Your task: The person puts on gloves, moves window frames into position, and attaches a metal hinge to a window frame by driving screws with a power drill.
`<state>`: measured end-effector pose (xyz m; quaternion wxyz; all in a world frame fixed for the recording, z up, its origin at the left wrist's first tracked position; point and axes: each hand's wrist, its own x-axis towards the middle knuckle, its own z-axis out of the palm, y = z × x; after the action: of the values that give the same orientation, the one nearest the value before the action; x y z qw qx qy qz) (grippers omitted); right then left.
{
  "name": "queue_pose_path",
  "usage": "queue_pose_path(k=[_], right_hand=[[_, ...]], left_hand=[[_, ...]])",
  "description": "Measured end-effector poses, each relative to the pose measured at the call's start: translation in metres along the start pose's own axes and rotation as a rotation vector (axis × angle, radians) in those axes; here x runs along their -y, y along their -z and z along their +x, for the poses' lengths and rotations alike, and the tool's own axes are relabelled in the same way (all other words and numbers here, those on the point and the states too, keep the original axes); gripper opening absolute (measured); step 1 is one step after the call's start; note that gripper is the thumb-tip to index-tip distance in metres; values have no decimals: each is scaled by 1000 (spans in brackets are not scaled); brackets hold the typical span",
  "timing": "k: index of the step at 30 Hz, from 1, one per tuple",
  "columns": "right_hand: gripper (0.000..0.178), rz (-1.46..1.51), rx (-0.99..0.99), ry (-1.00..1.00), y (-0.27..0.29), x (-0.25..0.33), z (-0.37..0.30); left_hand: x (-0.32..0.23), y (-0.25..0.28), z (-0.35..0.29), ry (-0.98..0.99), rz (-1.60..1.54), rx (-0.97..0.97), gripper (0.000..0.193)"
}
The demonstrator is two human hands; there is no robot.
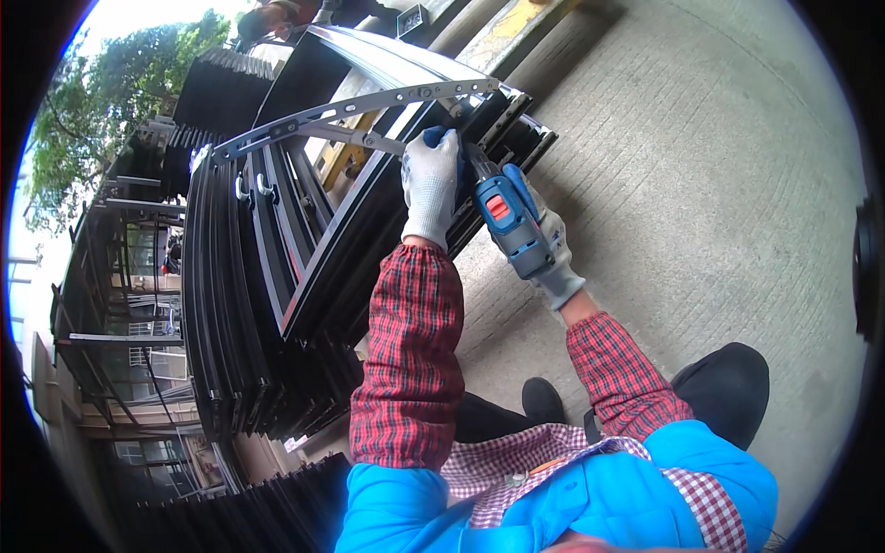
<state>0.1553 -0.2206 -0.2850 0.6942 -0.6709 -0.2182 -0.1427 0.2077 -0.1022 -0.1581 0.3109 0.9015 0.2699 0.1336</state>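
My right hand point(553, 238), in a white glove with blue finger coating, is closed around a blue cordless drill point(510, 226) with a red switch. The drill's front end points at the edge of a black metal frame point(355, 207), right beside my left hand. Gloved likewise, my left hand point(430, 180) rests at that frame edge with its fingers curled; whatever they pinch is hidden. A silver slotted hinge arm point(359, 106) stretches across the frame's far end, and its short link point(350, 136) reaches to my left fingers.
Several black frames point(226, 304) are stacked at the left, two with white handles point(265, 186). Yellow-painted metal beams point(521, 32) lie beyond. Another person point(277, 20) stands at the far end. Grey concrete floor point(701, 184) spreads to the right; my shoe point(542, 401) is below.
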Motion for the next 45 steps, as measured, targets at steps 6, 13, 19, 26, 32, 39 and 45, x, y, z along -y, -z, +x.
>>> queue_pose_path(k=[6,13,19,26,32,39,45], right_hand=[[82,60,1,-35,6,9,3],[78,-144,37,10,11,2,4],[76,-79,-5,41,8,-8,3],[75,-9,0,49,15,-15,0],[75,57,230,-172,33,-10,-15],[65,229,204,-55,47,-7,-13],[55,641,320,-325,62,9,-11]], left_hand=[[-18,-12,10,174,81,-114,31],[-7,-27,17,379,-386,-213,26],[-23,-32,21,601,-483,-311,33],[-30,-37,21,639,-454,-294,35],[16,-37,25,354,-1219,173,20],[103,-1,-36,167,-1886,377,16],[95,7,-61,145,-1982,363,25]])
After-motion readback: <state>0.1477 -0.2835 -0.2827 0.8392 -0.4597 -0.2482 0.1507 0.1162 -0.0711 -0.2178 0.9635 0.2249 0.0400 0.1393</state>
